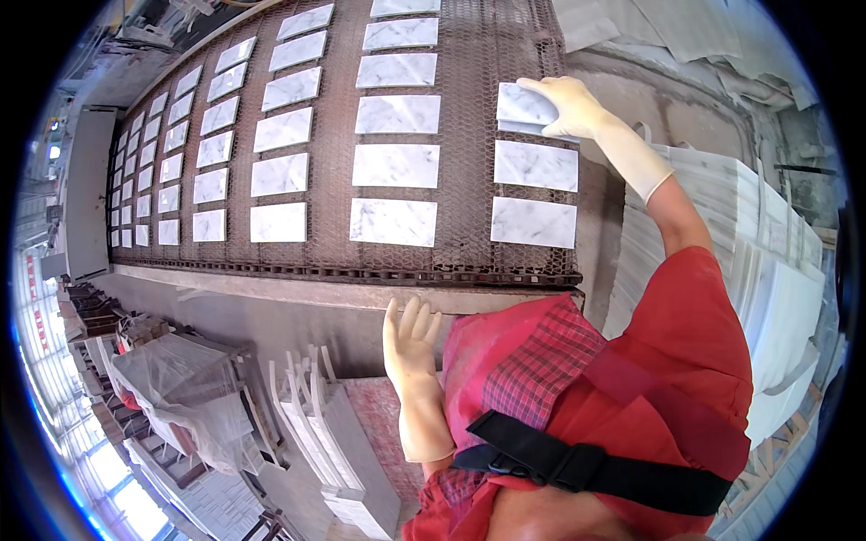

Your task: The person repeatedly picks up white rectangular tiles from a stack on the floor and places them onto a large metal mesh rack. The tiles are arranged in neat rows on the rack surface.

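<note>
My right hand (568, 104), in a cream rubber glove, grips the right end of a white marble tile (523, 104) at the right edge of a brown mesh conveyor (469, 167). Beneath or just behind that tile shows the edge of another; whether the two touch I cannot tell. Closer to me in the same column lie two more grey-veined tiles, the upper tile (536, 166) and the lower tile (533, 222). My left hand (412, 338), gloved alike, is held by the conveyor's near side rail (361, 293), its fingers stretched out and holding nothing.
Rows of similar tiles (395, 166) run leftward along the mesh. White slabs (713, 225) are stacked at right. Below the rail stand more stacked slabs (347, 442) and a plastic-wrapped pile (185, 388). A chain (406, 277) runs along the near edge of the mesh.
</note>
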Action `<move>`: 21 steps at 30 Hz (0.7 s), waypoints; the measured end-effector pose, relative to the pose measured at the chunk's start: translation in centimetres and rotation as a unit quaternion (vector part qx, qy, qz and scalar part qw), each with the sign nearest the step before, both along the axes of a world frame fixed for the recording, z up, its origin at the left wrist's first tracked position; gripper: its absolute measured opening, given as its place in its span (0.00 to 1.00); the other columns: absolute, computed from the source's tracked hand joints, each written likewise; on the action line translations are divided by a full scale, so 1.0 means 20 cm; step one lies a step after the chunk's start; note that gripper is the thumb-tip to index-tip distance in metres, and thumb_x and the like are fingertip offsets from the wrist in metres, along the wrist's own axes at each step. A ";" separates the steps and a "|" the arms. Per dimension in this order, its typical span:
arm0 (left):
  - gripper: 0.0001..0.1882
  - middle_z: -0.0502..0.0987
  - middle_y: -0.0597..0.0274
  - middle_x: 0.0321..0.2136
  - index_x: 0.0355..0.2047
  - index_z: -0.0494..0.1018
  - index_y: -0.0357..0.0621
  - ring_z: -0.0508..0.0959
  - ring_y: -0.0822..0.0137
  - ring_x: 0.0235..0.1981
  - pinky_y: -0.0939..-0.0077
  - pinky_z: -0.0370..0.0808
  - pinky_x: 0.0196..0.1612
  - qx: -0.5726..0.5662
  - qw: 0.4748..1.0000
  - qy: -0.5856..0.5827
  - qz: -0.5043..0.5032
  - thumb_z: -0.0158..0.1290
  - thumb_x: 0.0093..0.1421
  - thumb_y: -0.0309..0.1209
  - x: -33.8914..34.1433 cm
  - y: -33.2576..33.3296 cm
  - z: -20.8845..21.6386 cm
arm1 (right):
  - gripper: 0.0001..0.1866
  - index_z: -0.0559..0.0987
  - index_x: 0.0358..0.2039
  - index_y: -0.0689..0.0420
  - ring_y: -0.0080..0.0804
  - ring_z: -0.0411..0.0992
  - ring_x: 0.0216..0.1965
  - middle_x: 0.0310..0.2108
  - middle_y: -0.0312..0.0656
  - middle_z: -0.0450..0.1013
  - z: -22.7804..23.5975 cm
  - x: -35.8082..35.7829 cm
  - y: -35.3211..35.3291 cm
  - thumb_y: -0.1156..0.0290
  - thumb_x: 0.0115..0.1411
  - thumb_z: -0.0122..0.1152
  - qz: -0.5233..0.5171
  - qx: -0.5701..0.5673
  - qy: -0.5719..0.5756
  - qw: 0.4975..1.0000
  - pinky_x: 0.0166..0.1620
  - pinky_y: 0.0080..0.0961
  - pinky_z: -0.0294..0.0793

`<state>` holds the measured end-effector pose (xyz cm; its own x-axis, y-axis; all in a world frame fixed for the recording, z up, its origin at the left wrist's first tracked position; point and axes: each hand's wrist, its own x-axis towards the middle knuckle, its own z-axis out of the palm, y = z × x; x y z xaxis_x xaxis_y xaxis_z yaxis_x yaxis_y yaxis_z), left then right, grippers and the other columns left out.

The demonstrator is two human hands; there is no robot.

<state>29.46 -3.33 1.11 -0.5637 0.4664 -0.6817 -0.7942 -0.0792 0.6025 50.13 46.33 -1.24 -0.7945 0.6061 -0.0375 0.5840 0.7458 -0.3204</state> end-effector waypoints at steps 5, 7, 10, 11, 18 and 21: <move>0.33 0.63 0.29 0.75 0.79 0.58 0.43 0.66 0.33 0.75 0.40 0.69 0.76 -0.013 1.000 0.003 0.000 0.45 0.81 0.47 0.01 0.00 0.00 | 0.55 0.71 0.75 0.45 0.55 0.78 0.57 0.53 0.50 0.81 -0.01 -0.02 0.19 0.66 0.43 0.86 -0.023 0.043 0.011 0.999 0.63 0.46 0.77; 0.34 0.62 0.28 0.75 0.79 0.57 0.42 0.66 0.33 0.75 0.40 0.69 0.76 -0.028 1.000 0.004 0.004 0.46 0.81 0.47 0.03 0.02 0.01 | 0.55 0.71 0.74 0.45 0.54 0.78 0.58 0.54 0.50 0.80 -0.04 -0.04 0.28 0.66 0.44 0.87 -0.029 0.052 0.000 0.998 0.63 0.45 0.76; 0.36 0.62 0.28 0.75 0.80 0.55 0.41 0.66 0.33 0.74 0.39 0.69 0.75 -0.018 1.000 0.002 -0.011 0.47 0.81 0.48 0.04 0.02 -0.02 | 0.54 0.72 0.74 0.46 0.53 0.78 0.59 0.55 0.50 0.80 -0.10 -0.05 0.36 0.67 0.45 0.86 -0.009 0.051 0.008 0.999 0.64 0.45 0.77; 0.36 0.62 0.28 0.75 0.80 0.55 0.41 0.66 0.33 0.74 0.39 0.69 0.75 -0.018 1.000 0.000 -0.013 0.47 0.81 0.48 0.05 0.02 -0.02 | 0.53 0.72 0.74 0.46 0.53 0.78 0.59 0.56 0.50 0.80 -0.11 -0.05 0.37 0.67 0.45 0.85 -0.005 0.043 0.006 0.999 0.64 0.44 0.77; 0.37 0.63 0.28 0.74 0.80 0.55 0.41 0.66 0.32 0.74 0.39 0.70 0.75 -0.021 0.999 -0.006 -0.027 0.49 0.80 0.48 0.05 0.07 -0.01 | 0.50 0.72 0.74 0.47 0.51 0.78 0.60 0.59 0.47 0.80 -0.14 -0.06 0.42 0.71 0.48 0.82 0.000 0.047 -0.042 0.998 0.65 0.44 0.78; 0.38 0.64 0.27 0.73 0.79 0.56 0.41 0.68 0.32 0.73 0.39 0.70 0.74 -0.016 0.999 -0.006 -0.029 0.51 0.79 0.48 0.05 0.10 -0.01 | 0.50 0.71 0.74 0.47 0.51 0.78 0.61 0.60 0.47 0.79 -0.14 -0.07 0.41 0.73 0.49 0.81 -0.014 0.047 -0.035 0.998 0.66 0.43 0.78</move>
<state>30.37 -1.37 0.82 -0.5282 0.4761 -0.7031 -0.8037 -0.0131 0.5949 48.83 54.49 -3.98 -0.7752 0.6308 -0.0345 0.6230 0.7542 -0.2072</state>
